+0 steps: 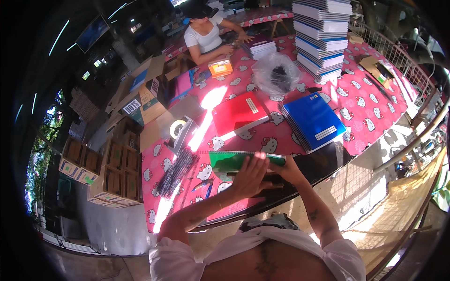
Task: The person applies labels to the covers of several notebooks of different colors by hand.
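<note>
A green spiral notebook (222,160) is tilted up at the near edge of the table, its coil along the far side. My left hand (253,175) lies over its near face with the fingers stretched out. At the notebook's right end, my right hand (289,169) grips it, with its fingers partly hidden behind. Just beyond lies a stack of red notebooks (240,114), and to its right a stack of blue spiral notebooks (314,121). Black binding coils (176,173) lie in a bundle left of the green notebook, near a tape dispenser (180,133).
A tall stack of notebooks (321,42) rises at the far right. Beside it sits a clear plastic bag (276,74) with dark contents. Across the table a person in a white top (206,35) works with their hands. Cardboard boxes (112,159) line the left side. Small tools (204,184) lie nearby.
</note>
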### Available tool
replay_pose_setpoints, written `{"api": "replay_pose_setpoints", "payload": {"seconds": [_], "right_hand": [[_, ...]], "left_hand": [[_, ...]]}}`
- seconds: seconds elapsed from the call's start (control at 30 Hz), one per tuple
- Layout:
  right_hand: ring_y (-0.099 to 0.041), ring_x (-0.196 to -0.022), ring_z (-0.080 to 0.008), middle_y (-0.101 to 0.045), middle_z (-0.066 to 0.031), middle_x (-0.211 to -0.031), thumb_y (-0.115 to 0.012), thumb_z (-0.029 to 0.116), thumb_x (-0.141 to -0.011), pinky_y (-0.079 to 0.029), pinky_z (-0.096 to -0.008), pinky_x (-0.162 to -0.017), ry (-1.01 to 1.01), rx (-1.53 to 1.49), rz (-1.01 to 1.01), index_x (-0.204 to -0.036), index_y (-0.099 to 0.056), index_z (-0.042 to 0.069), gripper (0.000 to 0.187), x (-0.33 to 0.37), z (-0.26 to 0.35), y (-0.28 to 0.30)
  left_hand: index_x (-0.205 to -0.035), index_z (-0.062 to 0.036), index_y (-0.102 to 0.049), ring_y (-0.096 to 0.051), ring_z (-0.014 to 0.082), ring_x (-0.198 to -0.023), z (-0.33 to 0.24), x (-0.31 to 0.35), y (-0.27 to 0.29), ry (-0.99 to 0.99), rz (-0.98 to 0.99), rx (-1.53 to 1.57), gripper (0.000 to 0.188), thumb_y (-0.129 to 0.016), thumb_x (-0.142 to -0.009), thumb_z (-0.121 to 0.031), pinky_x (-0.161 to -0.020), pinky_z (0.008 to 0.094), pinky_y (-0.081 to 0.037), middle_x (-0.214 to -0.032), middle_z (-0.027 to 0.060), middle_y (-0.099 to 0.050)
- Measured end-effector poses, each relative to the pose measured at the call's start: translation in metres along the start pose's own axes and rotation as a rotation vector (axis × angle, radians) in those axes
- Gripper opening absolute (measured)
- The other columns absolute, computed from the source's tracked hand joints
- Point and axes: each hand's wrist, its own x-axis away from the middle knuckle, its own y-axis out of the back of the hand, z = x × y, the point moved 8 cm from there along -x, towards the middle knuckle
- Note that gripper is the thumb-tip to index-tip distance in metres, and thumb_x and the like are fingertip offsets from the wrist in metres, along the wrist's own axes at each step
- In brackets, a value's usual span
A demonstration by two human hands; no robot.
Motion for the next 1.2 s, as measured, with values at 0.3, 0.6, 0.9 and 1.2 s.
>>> {"api": "replay_pose_setpoints", "payload": {"seconds": [0.3,0.6,0.9,1.2], "right_hand": [[-0.065,-0.091,-0.0103,-0.074,-0.0086,-0.098,-0.071,0.004,-0.085,-0.053,-0.0318,-0.079,0.136,-0.014,-0.080,-0.119,-0.068,0.001,0.034,0.001,0.035,-0.012],[-0.069,-0.087,-0.0154,-0.074,-0.0161,-0.093,-0.072,0.010,-0.084,-0.054,-0.0364,-0.078,0.185,0.055,-0.172,-0.114,-0.067,-0.002,0.033,0.001,0.039,-0.006],[-0.067,-0.074,-0.0160,-0.072,-0.0152,-0.093,-0.070,0.014,-0.092,-0.054,-0.0341,-0.072,-0.018,0.072,-0.441,-0.119,-0.066,0.000,0.031,0.037,0.040,-0.017],[-0.044,-0.121,-0.0292,-0.052,-0.0019,-0.124,-0.076,0.023,-0.083,-0.036,-0.0509,-0.097,0.566,0.877,-0.027,-0.124,-0.063,0.021,0.042,0.060,0.047,-0.126]], "left_hand": [[-0.146,0.0152,-0.034,-0.032,0.0477,-0.145,-0.025,0.022,-0.021,-0.119,-0.078,-0.034,0.085,-0.053,-0.096,-0.052,-0.118,0.0609,-0.023,-0.151,0.0385,-0.034],[-0.147,0.0137,-0.032,-0.031,0.0465,-0.145,-0.025,-0.025,0.021,-0.048,-0.022,0.078,0.084,-0.045,-0.099,-0.053,-0.117,0.0601,-0.022,-0.154,0.0345,-0.032],[-0.152,0.0050,-0.029,-0.035,0.0408,-0.143,-0.003,0.040,0.046,0.445,-0.315,0.365,0.081,-0.032,-0.103,-0.060,-0.116,0.0502,-0.029,-0.154,0.0282,-0.034],[-0.118,-0.0022,-0.062,-0.064,0.0311,-0.100,0.120,0.164,-0.020,1.114,-0.050,0.699,0.046,-0.049,-0.104,-0.044,-0.089,0.0410,-0.051,-0.109,0.0170,-0.068]]}}
